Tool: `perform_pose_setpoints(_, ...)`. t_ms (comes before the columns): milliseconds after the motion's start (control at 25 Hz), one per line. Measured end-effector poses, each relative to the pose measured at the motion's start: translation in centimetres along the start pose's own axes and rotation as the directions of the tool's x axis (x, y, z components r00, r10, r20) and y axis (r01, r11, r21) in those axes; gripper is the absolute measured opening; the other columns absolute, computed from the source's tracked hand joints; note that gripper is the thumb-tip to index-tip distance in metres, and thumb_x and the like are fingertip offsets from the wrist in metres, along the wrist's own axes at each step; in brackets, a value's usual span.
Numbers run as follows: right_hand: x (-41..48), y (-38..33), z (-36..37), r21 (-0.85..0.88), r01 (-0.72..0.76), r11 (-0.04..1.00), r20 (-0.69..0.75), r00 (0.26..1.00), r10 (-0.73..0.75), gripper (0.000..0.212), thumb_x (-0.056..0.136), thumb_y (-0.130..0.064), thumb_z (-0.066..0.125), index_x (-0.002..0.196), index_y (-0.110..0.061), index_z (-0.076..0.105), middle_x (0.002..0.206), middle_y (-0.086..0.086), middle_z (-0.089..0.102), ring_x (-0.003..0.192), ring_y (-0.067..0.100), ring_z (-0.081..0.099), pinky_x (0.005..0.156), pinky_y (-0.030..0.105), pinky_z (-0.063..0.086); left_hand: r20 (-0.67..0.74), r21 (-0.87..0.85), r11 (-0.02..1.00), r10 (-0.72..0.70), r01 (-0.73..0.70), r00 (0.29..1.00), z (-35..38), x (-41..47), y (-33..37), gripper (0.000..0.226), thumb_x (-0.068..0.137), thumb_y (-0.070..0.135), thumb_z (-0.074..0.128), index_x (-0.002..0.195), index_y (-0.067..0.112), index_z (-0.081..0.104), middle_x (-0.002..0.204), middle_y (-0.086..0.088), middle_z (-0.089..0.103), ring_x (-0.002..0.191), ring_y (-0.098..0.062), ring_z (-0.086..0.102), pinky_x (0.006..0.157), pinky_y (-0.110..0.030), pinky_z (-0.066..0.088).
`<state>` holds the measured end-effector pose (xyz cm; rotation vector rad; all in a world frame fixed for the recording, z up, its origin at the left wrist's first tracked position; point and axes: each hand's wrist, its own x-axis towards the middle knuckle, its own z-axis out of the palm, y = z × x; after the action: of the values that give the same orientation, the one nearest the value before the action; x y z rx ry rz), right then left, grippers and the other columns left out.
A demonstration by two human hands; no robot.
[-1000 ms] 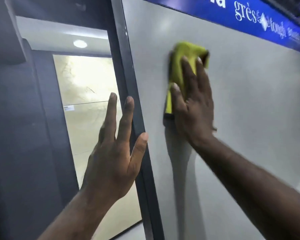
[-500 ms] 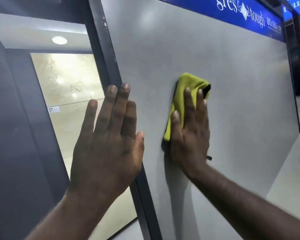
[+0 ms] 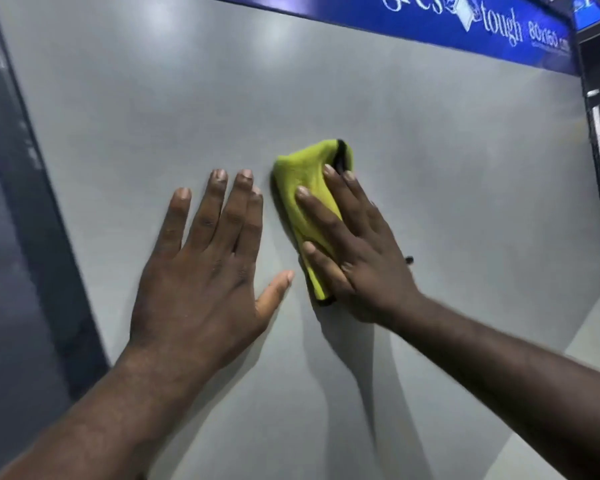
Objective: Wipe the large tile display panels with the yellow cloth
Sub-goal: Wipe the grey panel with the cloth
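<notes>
- The cloth (image 3: pixel 310 199) is lying flat on the big grey panel (image 3: pixel 430 168), near its middle, and the right hand (image 3: pixel 354 251) is pressing it there.
- The right fingers (image 3: pixel 317 206) are lying spread across the cloth, holding it down, not pinching it.
- The cloth is folded, and its long side is running up and down the panel, tipped a little.
- The left hand (image 3: pixel 201 268) is resting open and flat on the bare panel, just left of the cloth, fingers together and thumb out, holding nothing.
- The left thumb is pointing at the cloth's lower end, near it but not touching.
- I think the right hand is the one doing the wiping, with lots of bare panel waiting to the right of the cloth.
- The panel is looking smooth and a bit shiny.
- A blue sign (image 3: pixel 471 26) is running above the cloth, along the panel's top.
- A dark frame (image 3: pixel 32 202) is standing far left of the cloth.
</notes>
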<state>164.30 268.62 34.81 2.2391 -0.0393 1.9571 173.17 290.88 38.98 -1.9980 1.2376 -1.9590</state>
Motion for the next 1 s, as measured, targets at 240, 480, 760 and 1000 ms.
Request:
perform_pose_setpoints(240,-3.4,9.5,0.6,0.059,-0.524,0.85,-0.011,0.851,0.525,0.068,0.108,-0.058,0.032,0.17,-0.036,0.015,0.18,-0.001,-0.002,0.166,0.027,0.001,0.132,0.052,0.016,0.008,0.016,0.999,0.048,-0.049,0.999,2.3,4.9,5.4,0.094,0.106,0.064,0.036,0.173,0.001,0.017,0.182,-0.015,0.009,0.169,-0.033,0.01,0.136,-0.058,0.012)
perform_pose_setpoints(480,0.1,16.9,0.3,0.017,-0.041,0.999,-0.064,0.997,0.042,0.06,0.11,-0.049,0.05,0.165,-0.03,0.037,0.177,0.008,0.021,0.164,0.029,0.015,0.129,0.054,0.024,0.025,0.063,0.994,0.089,-0.09,0.996,3.9,9.3,9.7,0.093,0.109,0.064,0.032,0.172,-0.002,0.014,0.182,-0.018,0.009,0.169,-0.033,0.01,0.136,-0.057,0.013)
perform_pose_setpoints(760,-5.1,20.8,0.6,0.095,-0.125,0.988,-0.046,0.991,0.13,0.062,0.109,-0.049,0.048,0.167,-0.034,0.031,0.178,0.001,0.013,0.166,0.025,0.008,0.127,0.056,0.026,0.013,0.026,0.994,0.105,-0.105,0.994,5.5,12.8,13.4,0.098,0.109,0.068,0.03,0.17,-0.007,0.012,0.181,-0.022,0.006,0.169,-0.035,0.008,0.136,-0.057,0.016)
perform_pose_setpoints(1000,-0.8,30.7,0.6,0.131,-0.403,0.906,-0.191,0.886,0.422,0.063,0.109,-0.053,0.043,0.168,-0.036,0.028,0.178,0.0,0.015,0.164,0.025,0.017,0.131,0.049,0.021,0.087,0.057,0.984,0.165,-0.17,0.983,7.3,16.3,17.4,0.102,0.108,0.073,0.023,0.171,-0.006,0.005,0.181,-0.023,-0.001,0.17,-0.034,0.002,0.137,-0.055,0.013)
